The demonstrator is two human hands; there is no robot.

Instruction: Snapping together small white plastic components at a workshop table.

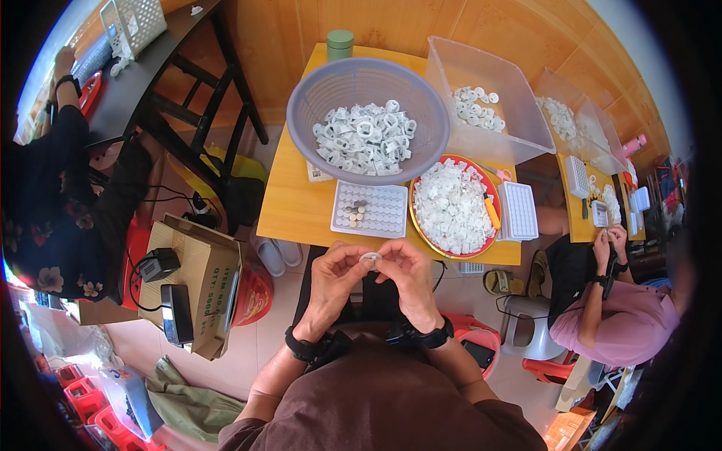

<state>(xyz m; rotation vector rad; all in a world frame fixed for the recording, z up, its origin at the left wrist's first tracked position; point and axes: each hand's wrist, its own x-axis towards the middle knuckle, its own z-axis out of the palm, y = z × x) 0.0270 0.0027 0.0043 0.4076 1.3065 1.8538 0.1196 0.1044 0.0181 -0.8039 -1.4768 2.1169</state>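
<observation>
Just in front of the table's near edge, my left hand [336, 274] and my right hand [408, 274] come together. Their thumbs and fingertips pinch a small white round plastic piece [370, 257] between them; fingers partly cover it. Beyond lies a white tray [383, 197] of small round hollows, with several grey and tan discs [356, 213] on its left part. To its right sits a red round tray [412, 219] heaped with small white pieces [451, 203], an orange-handled tool [492, 213] lying on them. Behind stands a grey-purple basket [301, 116] holding white ring-shaped parts [365, 131].
On the wooden table [289, 203] are also a clear bin [459, 68], a green canister [340, 45] and stacked white trays [520, 210]. A cardboard box [195, 316] stands left. Co-workers sit at the right [617, 323] and left [45, 195]; a red basin [470, 338] is near my right forearm.
</observation>
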